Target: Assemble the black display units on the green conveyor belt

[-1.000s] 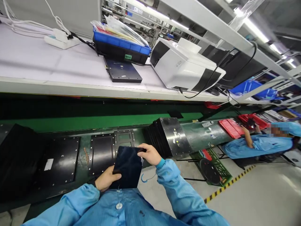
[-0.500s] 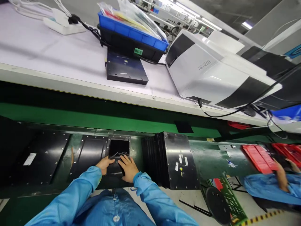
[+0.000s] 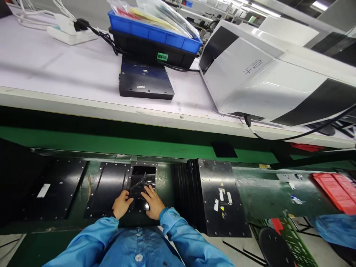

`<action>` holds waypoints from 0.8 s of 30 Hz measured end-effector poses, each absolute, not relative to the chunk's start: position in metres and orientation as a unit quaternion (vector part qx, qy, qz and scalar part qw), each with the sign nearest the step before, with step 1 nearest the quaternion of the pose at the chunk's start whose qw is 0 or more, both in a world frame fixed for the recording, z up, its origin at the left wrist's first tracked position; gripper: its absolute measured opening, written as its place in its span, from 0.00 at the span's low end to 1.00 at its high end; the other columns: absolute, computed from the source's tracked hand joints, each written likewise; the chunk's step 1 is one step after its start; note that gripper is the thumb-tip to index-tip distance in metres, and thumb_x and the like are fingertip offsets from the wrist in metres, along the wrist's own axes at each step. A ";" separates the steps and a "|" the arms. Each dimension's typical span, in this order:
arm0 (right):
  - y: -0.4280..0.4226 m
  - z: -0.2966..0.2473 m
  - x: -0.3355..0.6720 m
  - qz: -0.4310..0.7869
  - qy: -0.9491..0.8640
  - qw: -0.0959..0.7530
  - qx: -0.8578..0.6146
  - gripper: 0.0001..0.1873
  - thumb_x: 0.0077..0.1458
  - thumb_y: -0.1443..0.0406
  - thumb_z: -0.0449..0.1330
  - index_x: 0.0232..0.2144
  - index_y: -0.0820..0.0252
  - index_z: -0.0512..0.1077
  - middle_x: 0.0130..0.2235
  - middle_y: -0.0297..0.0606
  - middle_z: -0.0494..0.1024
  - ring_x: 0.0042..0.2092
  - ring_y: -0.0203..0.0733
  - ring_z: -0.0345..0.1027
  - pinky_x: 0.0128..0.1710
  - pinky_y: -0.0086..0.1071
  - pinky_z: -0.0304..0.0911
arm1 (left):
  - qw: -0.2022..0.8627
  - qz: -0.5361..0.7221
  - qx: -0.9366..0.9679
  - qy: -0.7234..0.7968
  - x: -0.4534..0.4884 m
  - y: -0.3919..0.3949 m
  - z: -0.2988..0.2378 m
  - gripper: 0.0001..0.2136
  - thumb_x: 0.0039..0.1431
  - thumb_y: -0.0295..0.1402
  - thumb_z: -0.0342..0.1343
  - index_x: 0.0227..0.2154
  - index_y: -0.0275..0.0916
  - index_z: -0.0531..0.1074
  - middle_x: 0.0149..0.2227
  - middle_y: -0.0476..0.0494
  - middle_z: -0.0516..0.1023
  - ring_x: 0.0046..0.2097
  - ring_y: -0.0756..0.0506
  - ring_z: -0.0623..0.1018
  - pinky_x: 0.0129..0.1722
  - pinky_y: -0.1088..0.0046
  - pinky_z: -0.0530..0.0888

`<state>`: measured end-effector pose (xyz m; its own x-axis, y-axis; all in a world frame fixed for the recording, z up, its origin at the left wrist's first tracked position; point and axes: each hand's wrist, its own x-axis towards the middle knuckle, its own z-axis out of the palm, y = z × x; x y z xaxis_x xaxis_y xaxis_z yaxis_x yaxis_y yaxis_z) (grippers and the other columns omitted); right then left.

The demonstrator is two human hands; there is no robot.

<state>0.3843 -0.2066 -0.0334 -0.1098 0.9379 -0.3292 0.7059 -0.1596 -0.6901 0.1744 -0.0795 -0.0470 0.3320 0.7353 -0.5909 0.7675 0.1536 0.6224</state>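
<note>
A dark glossy panel (image 3: 138, 194) lies in a black framed fixture (image 3: 144, 171) on the dark green belt, close to my chest. My left hand (image 3: 121, 204) is curled at the panel's left edge, its thumb on the panel. Fingers spread, my right hand (image 3: 152, 202) lies flat on the panel's right part. A wrinkled clear film (image 3: 142, 181) stands up just beyond my fingertips, over the fixture's opening. Both my sleeves are light blue.
A stack of black plates (image 3: 215, 196) stands right of the fixture, and more black plates (image 3: 61, 185) lie to its left. The white bench (image 3: 69, 78) beyond carries a black plate (image 3: 144, 79), a blue tray (image 3: 155, 31), a power strip (image 3: 69, 34) and a white machine (image 3: 264, 74). Red trays (image 3: 333, 189) and another person's blue sleeve (image 3: 333, 227) are at the right.
A second ago I held the dark panel up before my chest in both hands. It now lies in the fixture with both hands on it, and my view has moved closer.
</note>
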 end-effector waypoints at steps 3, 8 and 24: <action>-0.207 -0.035 0.380 0.390 -0.629 0.141 -0.658 0.58 0.37 0.72 0.64 0.73 0.55 0.57 0.77 0.46 0.43 0.77 0.61 0.29 0.73 0.60 0.41 | 0.489 -0.019 0.663 0.567 0.170 -0.080 -0.052 0.11 0.59 0.35 0.60 0.43 0.43 0.69 0.36 0.46 0.80 0.42 0.40 0.82 0.46 0.66 0.73; -0.198 -0.031 0.382 0.345 -0.640 0.075 -0.683 0.54 0.46 0.63 0.70 0.73 0.48 0.55 0.77 0.41 0.45 0.77 0.60 0.32 0.72 0.64 0.18 | 0.393 -0.035 0.736 0.551 0.173 -0.077 -0.058 0.14 0.59 0.33 0.61 0.48 0.40 0.72 0.47 0.38 0.76 0.52 0.39 0.78 0.55 0.64 0.70; -0.154 -0.037 0.373 0.295 -0.455 0.181 -0.821 0.27 0.55 0.56 0.69 0.57 0.55 0.76 0.63 0.45 0.74 0.66 0.54 0.63 0.68 0.47 0.53 | 0.368 -0.127 0.733 0.558 0.159 -0.008 -0.042 0.14 0.65 0.42 0.56 0.48 0.41 0.71 0.48 0.40 0.82 0.50 0.41 0.80 0.48 0.68 0.71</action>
<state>0.3729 -0.1542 -0.0371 0.4125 0.8534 -0.3187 0.6396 -0.5205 -0.5657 0.1586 -0.0078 -0.0421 0.3455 0.7248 -0.5962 0.9111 -0.1069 0.3980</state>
